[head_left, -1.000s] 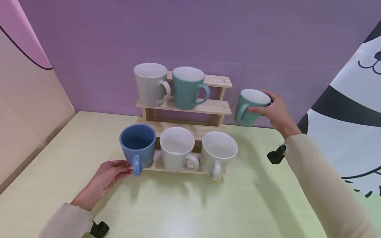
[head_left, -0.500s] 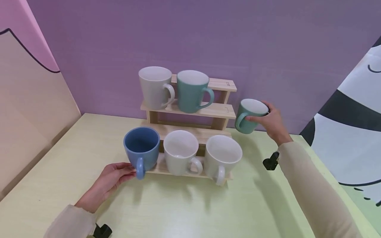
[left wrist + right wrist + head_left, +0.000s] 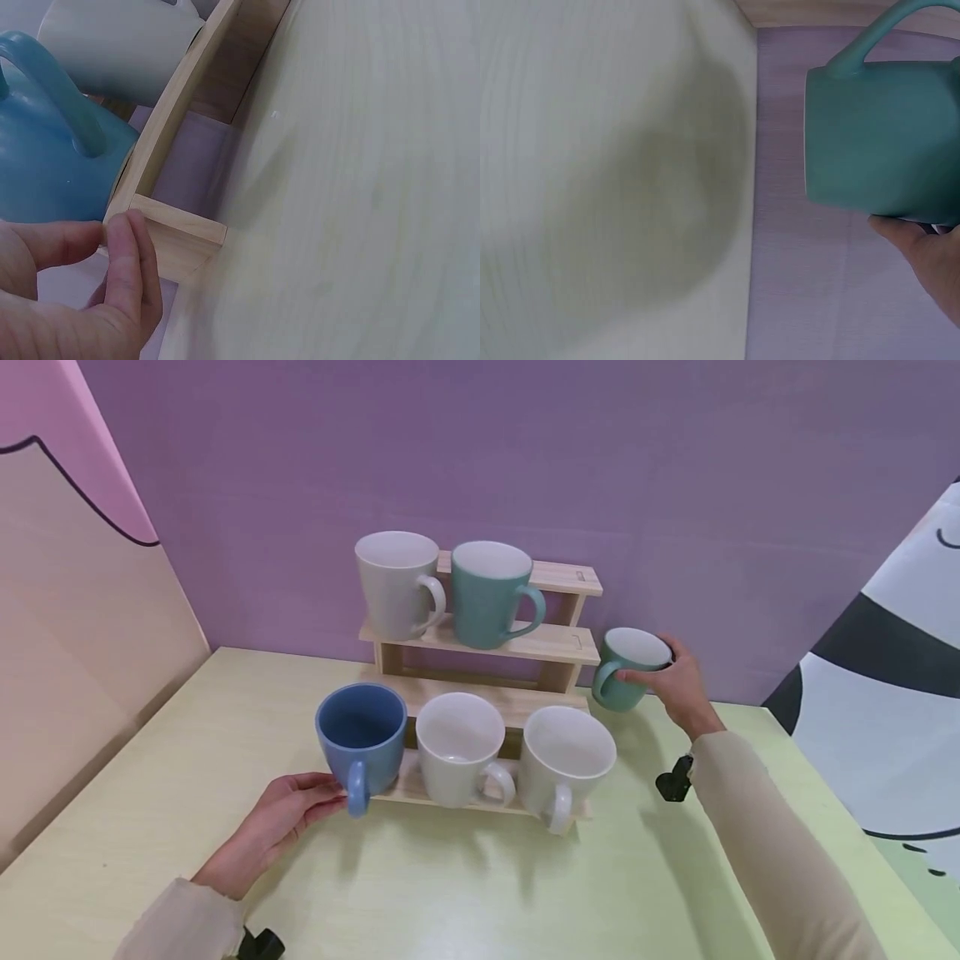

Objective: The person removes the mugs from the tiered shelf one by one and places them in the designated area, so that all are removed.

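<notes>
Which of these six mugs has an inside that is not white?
The blue mug at the left end of the lowest shelf: it is blue inside, while the other five mugs are white inside.

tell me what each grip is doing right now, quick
Left grip: closed, pinching the rack at its lower end.
Right grip: closed, holding a green mug.

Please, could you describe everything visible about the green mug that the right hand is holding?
The green mug looks ceramic, smooth, with a white inside and one green handle. The right hand grips it roughly upright, to the right of the wooden rack, apparently above the table. Its inner bottom is hidden.
</notes>
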Demonstrator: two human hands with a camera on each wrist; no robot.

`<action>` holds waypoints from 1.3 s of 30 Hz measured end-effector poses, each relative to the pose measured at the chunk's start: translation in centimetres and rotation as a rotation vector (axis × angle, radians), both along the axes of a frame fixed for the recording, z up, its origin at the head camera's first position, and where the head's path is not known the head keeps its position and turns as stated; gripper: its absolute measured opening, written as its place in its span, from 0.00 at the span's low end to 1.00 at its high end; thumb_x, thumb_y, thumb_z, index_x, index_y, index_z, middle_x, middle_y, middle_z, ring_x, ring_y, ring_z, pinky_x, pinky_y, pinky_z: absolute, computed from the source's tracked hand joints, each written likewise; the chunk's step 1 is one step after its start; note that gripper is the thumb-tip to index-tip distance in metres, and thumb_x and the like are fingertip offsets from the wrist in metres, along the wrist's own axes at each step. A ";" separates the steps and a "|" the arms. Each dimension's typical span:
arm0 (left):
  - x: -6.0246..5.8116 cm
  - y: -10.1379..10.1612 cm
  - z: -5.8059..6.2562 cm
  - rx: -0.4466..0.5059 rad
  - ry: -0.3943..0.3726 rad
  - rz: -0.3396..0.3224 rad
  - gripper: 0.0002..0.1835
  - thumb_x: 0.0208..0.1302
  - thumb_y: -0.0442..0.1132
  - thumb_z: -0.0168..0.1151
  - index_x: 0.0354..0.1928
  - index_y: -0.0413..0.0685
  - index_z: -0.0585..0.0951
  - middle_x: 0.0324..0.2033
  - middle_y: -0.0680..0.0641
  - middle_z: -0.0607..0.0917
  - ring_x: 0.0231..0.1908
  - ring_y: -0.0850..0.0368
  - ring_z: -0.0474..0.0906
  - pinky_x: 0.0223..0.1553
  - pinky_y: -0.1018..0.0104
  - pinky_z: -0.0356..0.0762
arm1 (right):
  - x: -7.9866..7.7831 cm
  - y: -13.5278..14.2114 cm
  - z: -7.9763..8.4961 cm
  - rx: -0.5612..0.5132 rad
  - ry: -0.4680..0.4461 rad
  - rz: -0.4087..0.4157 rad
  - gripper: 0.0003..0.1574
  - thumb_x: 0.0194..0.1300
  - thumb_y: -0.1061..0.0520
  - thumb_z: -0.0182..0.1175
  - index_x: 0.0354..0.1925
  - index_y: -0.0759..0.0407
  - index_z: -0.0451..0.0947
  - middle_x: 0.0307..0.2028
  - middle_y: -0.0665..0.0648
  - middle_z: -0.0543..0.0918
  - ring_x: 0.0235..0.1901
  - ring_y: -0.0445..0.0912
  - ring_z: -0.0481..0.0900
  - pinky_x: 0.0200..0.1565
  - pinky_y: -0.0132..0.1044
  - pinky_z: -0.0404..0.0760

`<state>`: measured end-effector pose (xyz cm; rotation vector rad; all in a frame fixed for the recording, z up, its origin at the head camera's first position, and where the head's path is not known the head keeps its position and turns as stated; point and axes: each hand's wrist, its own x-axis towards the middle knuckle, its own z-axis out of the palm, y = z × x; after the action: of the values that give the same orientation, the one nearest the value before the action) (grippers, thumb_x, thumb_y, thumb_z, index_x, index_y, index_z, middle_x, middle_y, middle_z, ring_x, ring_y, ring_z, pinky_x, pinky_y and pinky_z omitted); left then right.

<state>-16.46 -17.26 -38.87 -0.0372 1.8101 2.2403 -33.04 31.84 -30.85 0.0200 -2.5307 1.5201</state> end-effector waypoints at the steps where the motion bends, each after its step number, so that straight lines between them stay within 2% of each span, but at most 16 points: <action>1: 0.0 0.0 0.0 -0.001 0.001 0.001 0.18 0.67 0.28 0.52 0.54 0.21 0.71 0.36 0.51 0.84 0.36 0.63 0.85 0.46 0.71 0.82 | -0.1 0.0 -0.2 0.003 0.004 -0.005 0.56 0.52 0.57 0.72 0.71 0.61 0.51 0.65 0.64 0.62 0.60 0.52 0.65 0.63 0.50 0.70; 7: 0.0 0.1 0.0 0.008 -0.002 0.003 0.20 0.67 0.27 0.51 0.57 0.18 0.67 0.37 0.51 0.83 0.37 0.64 0.84 0.47 0.71 0.81 | -0.4 0.2 -1.3 0.018 0.018 -0.008 0.55 0.52 0.59 0.72 0.70 0.63 0.52 0.65 0.65 0.63 0.60 0.54 0.65 0.63 0.48 0.69; 15: 0.0 0.1 0.0 0.017 -0.023 0.000 0.22 0.67 0.28 0.51 0.59 0.19 0.65 0.38 0.50 0.84 0.38 0.63 0.84 0.47 0.70 0.81 | -0.2 0.2 -2.1 -0.003 -0.005 -0.012 0.58 0.51 0.60 0.72 0.71 0.63 0.49 0.67 0.67 0.60 0.63 0.58 0.62 0.66 0.53 0.66; 26: -0.1 0.1 -0.1 0.005 -0.006 -0.004 0.20 0.67 0.27 0.50 0.58 0.19 0.67 0.37 0.51 0.84 0.38 0.64 0.84 0.46 0.72 0.81 | -0.5 0.2 -2.8 -0.034 -0.020 -0.006 0.59 0.50 0.63 0.71 0.72 0.62 0.47 0.68 0.67 0.59 0.65 0.60 0.60 0.67 0.55 0.63; 39: -0.1 0.2 0.0 0.030 0.000 -0.013 0.17 0.67 0.27 0.50 0.55 0.22 0.71 0.37 0.52 0.84 0.37 0.64 0.84 0.47 0.72 0.81 | -0.3 0.3 -3.6 -0.047 0.001 -0.002 0.59 0.50 0.64 0.71 0.71 0.65 0.46 0.68 0.68 0.58 0.64 0.59 0.61 0.67 0.52 0.64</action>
<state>-16.53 -17.07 -38.91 -0.0194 1.7714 2.2582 -33.35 32.18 -34.49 0.0118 -2.4922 1.5781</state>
